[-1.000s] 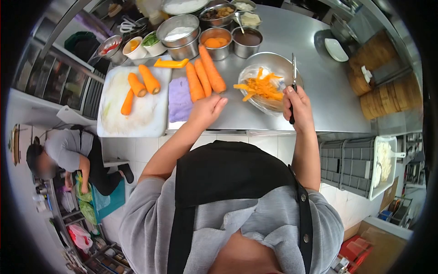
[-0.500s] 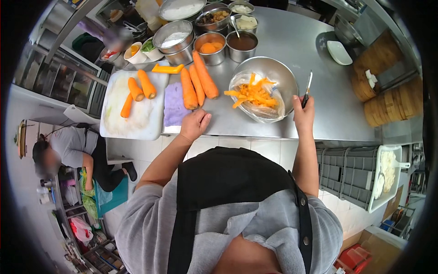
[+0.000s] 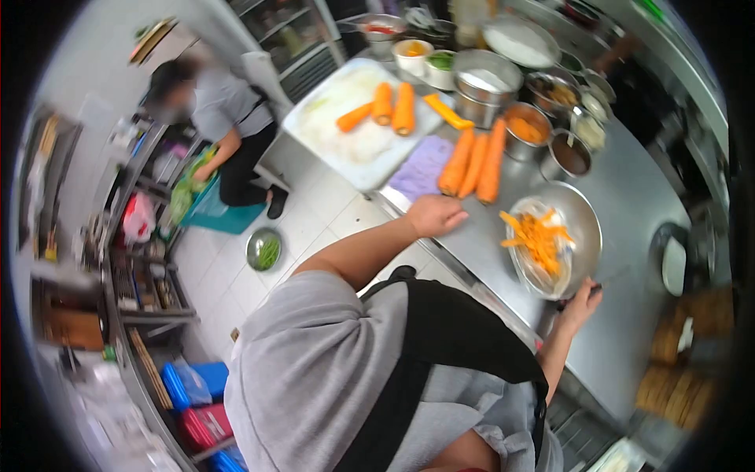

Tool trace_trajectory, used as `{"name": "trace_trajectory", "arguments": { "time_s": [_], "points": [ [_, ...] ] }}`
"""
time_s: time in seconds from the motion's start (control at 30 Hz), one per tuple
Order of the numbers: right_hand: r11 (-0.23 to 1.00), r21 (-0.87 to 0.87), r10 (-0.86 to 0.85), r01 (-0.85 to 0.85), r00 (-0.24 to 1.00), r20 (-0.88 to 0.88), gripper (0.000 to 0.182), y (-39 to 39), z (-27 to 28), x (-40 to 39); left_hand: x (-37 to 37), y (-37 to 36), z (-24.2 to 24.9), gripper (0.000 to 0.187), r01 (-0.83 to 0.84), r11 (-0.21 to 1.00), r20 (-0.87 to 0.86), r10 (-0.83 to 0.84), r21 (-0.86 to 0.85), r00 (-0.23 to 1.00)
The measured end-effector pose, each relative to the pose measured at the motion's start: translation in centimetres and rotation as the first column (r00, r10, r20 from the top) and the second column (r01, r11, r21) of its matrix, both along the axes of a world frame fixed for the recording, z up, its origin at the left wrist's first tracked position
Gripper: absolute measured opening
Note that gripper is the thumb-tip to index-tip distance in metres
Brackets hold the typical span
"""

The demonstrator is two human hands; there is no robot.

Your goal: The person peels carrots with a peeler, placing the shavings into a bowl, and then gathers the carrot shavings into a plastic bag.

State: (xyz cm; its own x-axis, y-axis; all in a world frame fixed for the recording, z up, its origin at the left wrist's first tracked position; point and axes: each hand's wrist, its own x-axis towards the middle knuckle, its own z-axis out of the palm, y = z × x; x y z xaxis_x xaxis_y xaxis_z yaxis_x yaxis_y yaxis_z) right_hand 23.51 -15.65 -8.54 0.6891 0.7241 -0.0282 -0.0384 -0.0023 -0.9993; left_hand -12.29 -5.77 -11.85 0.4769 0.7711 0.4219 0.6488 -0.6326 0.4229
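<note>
In my right hand point(image 3: 580, 307) is a slim black-handled peeler point(image 3: 595, 289); its metal blade is blurred. That hand is by the near rim of a steel bowl point(image 3: 588, 224), where orange peelings point(image 3: 541, 240) lie on a clear plastic bag. My left hand point(image 3: 437, 215), fingers curled and nothing visible in it, rests at the counter's front edge. Just beyond it lie several large carrots point(image 3: 476, 165), beside a purple cloth point(image 3: 423, 169). Shorter carrot pieces point(image 3: 403, 110) sit on the white cutting board point(image 3: 330, 118). An orange strip-like piece point(image 3: 448, 112) lies between board and carrots.
Steel containers point(image 3: 527, 126) of ingredients crowd the counter's back. A white dish point(image 3: 673, 266) and bamboo steamers point(image 3: 676, 393) stand at right. To the left, a person point(image 3: 232, 118) bends over a teal bin point(image 3: 220, 212); a bowl of green vegetables point(image 3: 264, 249) is on the floor.
My view has turned left, so the counter appears tilted and further right. My right hand, with the peeler, has come nearer the bowl's front. My left hand stays near the carrots.
</note>
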Motion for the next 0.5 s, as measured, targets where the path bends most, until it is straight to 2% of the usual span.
{"name": "trace_trajectory", "arguments": {
  "time_s": [0.07,0.2,0.33,0.5],
  "points": [
    [0.999,-0.012,0.042,-0.042,0.999,-0.012,0.018,0.1,0.2,-0.3,0.0,-0.2,0.6,0.027,-0.036,0.999,0.023,0.036,-0.012,0.999],
    [1.000,-0.017,0.021,-0.022,1.000,-0.012,0.019,0.6,0.3,-0.4,-0.1,-0.5,0.4,0.028,-0.077,0.996,0.076,0.079,-0.034,0.994],
    [1.000,-0.020,0.010,-0.009,0.999,0.034,0.020,0.7,1.1,-0.7,-0.2,-0.6,0.8,0.030,-0.059,0.997,0.078,0.062,-0.042,0.995],
    [0.994,-0.077,0.078,-0.071,0.992,0.099,0.025,0.4,1.5,-0.2,-0.3,-0.7,0.7,0.032,-0.029,1.000,0.142,0.028,0.007,0.990]
  ]
}}
